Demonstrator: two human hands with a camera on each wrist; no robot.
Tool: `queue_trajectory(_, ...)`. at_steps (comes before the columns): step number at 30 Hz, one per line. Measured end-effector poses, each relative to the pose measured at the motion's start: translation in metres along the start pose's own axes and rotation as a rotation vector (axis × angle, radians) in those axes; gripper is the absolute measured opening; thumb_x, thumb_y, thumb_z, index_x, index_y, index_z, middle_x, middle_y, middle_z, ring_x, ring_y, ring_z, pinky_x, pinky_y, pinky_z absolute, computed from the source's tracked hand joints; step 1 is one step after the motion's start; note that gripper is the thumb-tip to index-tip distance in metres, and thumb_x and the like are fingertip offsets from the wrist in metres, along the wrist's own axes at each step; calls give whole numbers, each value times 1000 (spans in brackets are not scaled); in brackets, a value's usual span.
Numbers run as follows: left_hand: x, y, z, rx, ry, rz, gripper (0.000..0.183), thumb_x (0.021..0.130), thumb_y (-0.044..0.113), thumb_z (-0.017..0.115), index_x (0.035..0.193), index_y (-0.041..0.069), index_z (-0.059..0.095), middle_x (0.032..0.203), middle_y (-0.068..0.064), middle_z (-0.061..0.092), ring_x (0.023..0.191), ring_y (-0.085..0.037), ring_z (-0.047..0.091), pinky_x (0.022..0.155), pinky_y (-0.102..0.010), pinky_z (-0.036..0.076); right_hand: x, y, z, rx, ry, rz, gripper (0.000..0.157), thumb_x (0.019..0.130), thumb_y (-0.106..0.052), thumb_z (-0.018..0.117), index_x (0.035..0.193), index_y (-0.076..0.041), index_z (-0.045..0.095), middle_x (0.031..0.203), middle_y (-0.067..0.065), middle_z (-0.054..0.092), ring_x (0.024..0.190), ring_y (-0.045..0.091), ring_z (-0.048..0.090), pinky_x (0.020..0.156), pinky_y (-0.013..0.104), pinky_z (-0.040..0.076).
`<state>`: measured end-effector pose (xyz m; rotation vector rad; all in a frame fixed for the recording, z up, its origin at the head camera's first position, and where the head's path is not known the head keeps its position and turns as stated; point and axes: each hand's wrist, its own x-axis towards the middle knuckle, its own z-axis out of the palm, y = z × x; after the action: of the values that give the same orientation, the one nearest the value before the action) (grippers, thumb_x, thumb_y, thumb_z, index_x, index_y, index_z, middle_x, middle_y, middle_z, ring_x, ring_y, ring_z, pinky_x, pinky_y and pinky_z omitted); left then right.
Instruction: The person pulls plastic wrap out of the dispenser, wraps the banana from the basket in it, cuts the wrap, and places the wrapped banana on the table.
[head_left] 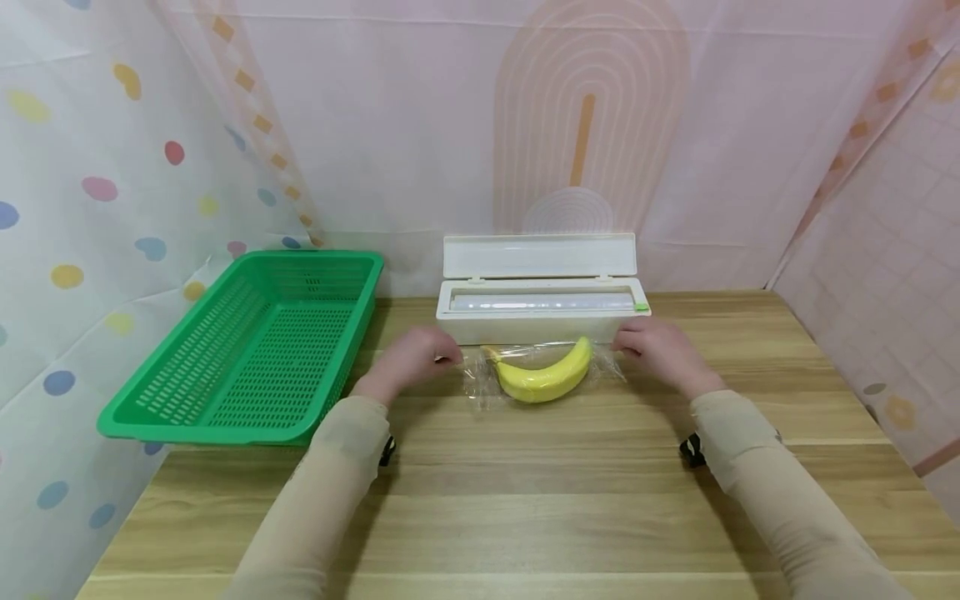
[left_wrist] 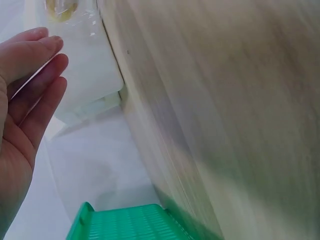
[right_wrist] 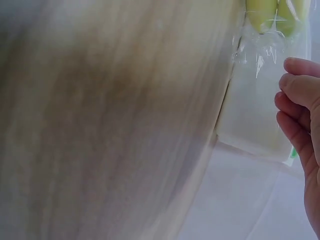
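Forearms [head_left: 322, 492] outstretched, fingers [left_wrist: 47, 106] near wrapped banana [head_left: 543, 385]

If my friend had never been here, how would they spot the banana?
On the wooden table, find the long white box with its lid up, at the back. Just in front of it, between the left hand and right hand, look for crinkly clear film. The banana is the curved yellow thing wrapped inside, unlike the straight white box or the green basket.

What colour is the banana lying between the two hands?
Yellow; the banana shows best, and whole, in the head view.
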<state>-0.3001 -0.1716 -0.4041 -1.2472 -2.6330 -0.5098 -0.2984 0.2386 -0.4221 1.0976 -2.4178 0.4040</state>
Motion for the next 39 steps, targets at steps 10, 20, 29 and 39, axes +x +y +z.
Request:
queue_trajectory(10,4,4,2,102,-174,1,14,83,-3,72,78,10,75,76,2,69,71,-12,62,69,-28,55,4,-3,4,-18,-92,-31,16,77,7,78,83,-7,73,84,3,62,79,22,60,75,38,54)
queue_trajectory(20,4,4,7,133,-223,-26,17,83,-2,72,75,13,75,73,6,66,65,-8,55,62,-26,52,3,-1,4,34,-135,15,15,80,6,76,88,-6,74,88,5,65,85,24,63,79,41,54)
queue_trajectory(29,-7,-1,-3,-170,-268,-244,20,91,11,69,110,7,76,108,-5,72,100,-20,65,87,-39,54,-1,2,-2,100,-149,107,17,83,6,73,97,-3,73,98,12,70,95,31,65,86,47,53)
queue_trajectory(39,-17,-4,-8,-280,-292,-322,29,95,15,66,122,4,70,125,-12,66,104,-23,62,89,-40,53,-4,4,-5,98,-160,147,15,83,6,73,93,-6,73,96,9,69,91,28,66,82,45,55)
